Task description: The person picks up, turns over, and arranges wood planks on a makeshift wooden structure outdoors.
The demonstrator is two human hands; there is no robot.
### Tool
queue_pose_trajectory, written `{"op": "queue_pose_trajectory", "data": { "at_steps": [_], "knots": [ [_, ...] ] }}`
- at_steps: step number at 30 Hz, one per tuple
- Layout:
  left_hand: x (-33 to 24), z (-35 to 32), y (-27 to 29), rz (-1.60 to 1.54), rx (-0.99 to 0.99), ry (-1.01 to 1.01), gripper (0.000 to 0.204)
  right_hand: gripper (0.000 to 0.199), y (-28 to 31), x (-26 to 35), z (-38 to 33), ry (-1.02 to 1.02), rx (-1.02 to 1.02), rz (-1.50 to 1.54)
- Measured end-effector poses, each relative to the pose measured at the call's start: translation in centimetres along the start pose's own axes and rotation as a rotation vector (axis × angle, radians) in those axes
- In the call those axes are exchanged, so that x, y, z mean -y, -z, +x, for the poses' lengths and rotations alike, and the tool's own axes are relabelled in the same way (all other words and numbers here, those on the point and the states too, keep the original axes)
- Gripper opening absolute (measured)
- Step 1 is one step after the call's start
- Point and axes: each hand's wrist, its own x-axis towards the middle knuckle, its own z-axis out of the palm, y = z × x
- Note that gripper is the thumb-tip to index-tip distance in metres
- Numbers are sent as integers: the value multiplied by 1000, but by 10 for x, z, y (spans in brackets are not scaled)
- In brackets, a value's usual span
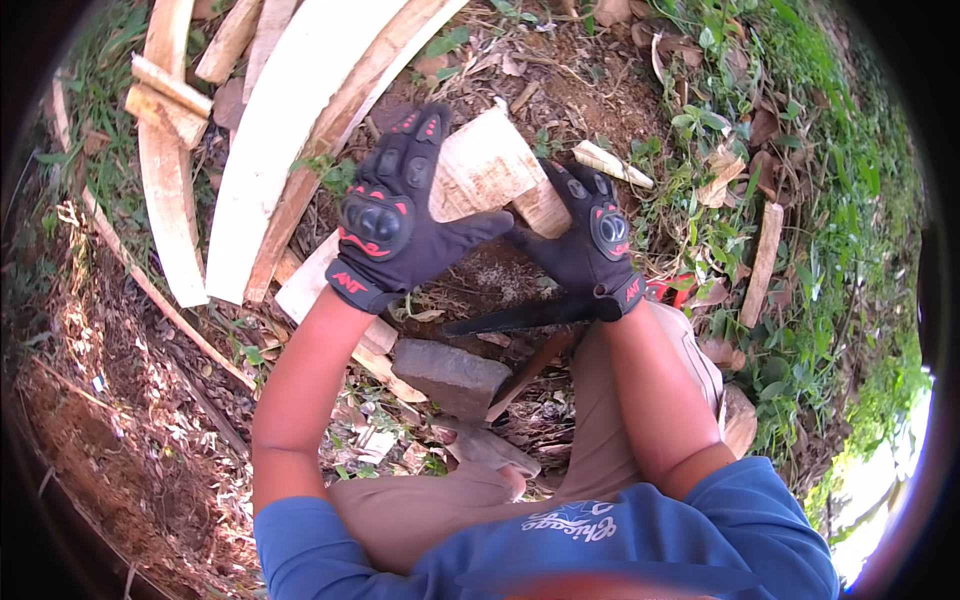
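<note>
My left hand, in a black glove with red trim, lies stretched out beside a pale squared wood block. Its fingers point away from me and its thumb reaches across to the right. My right hand, gloved alike, is at the right of a second, smaller wood piece. Its fingers are extended and its thumb points left, close to the other thumb. Neither hand is wrapped round the wood; whether the fingertips touch it I cannot tell. Beneath my right wrist runs a long dark blade.
Long curved pale planks lie at the far left, with short offcuts near them. A grey stone block sits between my legs. A thin wood strip and another stick lie at right among green plants.
</note>
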Motion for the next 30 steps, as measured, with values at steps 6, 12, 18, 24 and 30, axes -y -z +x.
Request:
{"op": "queue_pose_trajectory", "data": {
  "at_steps": [6,12,18,24,30],
  "knots": [
    [41,-98,160,12,-72,306,95,73,-14,-19,-3,-21,33,222],
    [23,-389,269,164,-134,937,56,67,-18,-56,5,-1,-176,231],
    [-52,-756,198,192,-424,1890,86,88,0,-10,-9,53,-342,-271],
    [-200,-927,26,-79,-303,2545,95,66,-36,65,-138,499,258,-229],
    [-264,-929,-86,-283,-201,2624,65,77,-69,124,-221,727,515,-529]
  ]
}}
